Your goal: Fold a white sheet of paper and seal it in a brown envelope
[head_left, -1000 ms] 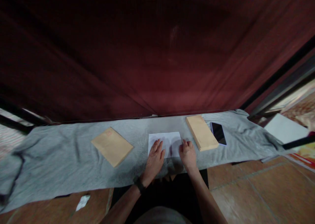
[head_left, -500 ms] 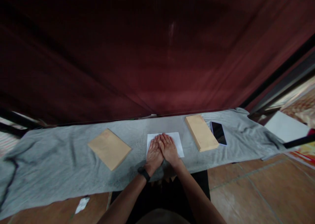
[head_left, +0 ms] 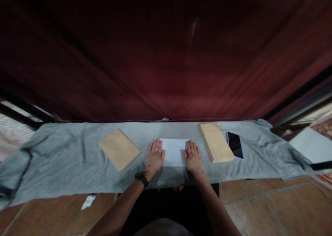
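A white sheet of paper [head_left: 174, 153] lies flat on the grey cloth [head_left: 85, 173] in front of me. My left hand [head_left: 155, 155] rests palm down over its left edge, fingers stretched out and pointing away from me. Over the right edge lies my right hand [head_left: 193, 157], also flat, with its thumb out toward the middle of the sheet. Neither hand grips anything. To the left is a brown envelope [head_left: 119, 149], set at an angle. On the right, a stack of brown envelopes [head_left: 216, 142] sits close to my right hand.
A phone [head_left: 235, 145] lies just right of the envelope stack. Behind the cloth-covered surface rises a dark red sheet-like wall [head_left: 166, 73]. A white panel [head_left: 312, 144] stands at the far right. On the tiled floor [head_left: 254, 205] below, a white scrap [head_left: 88, 201] lies at left.
My hands were together on the middle of the paper. They have slid apart, the left one to the left edge and the right one to the right edge. The view has shifted slightly.
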`<state>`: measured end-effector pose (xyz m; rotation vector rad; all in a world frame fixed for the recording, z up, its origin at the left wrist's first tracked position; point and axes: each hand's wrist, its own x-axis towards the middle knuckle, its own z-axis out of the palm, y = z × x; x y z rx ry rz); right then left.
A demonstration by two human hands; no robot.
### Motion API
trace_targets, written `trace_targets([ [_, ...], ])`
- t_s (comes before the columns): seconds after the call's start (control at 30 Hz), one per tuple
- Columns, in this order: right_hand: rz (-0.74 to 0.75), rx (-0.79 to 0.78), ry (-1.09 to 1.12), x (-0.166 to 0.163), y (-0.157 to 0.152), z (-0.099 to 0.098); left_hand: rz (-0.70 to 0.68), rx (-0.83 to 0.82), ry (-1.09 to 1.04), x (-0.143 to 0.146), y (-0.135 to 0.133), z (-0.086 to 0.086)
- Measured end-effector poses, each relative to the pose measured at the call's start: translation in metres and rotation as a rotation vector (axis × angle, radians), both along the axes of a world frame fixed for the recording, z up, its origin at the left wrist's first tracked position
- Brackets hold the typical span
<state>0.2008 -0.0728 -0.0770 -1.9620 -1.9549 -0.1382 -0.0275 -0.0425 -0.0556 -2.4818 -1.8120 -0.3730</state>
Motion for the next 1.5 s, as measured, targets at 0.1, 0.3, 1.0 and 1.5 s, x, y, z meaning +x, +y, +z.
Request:
trace_targets([
  [0.1, -0.006, -0.006, -0.013, 0.000, -0.002, -0.001, 0.032, 0.038, -0.029, 0.017, -0.001, 0.002],
  [0.3, -0.005, -0.009, -0.034, -0.001, -0.002, 0.001, -0.125, -0.005, -0.088, 0.084, -0.004, -0.002],
  [1.0, 0.036, 0.033, 0.050, -0.049, -0.019, 0.019, -0.051, 0.016, -0.067, 0.016, -0.026, 0.000],
  [1.5, 0.068, 0.050, -0.027, -0.024, -0.049, 0.005, -0.041, 0.000, -0.062, 0.016, -0.028, 0.002],
])
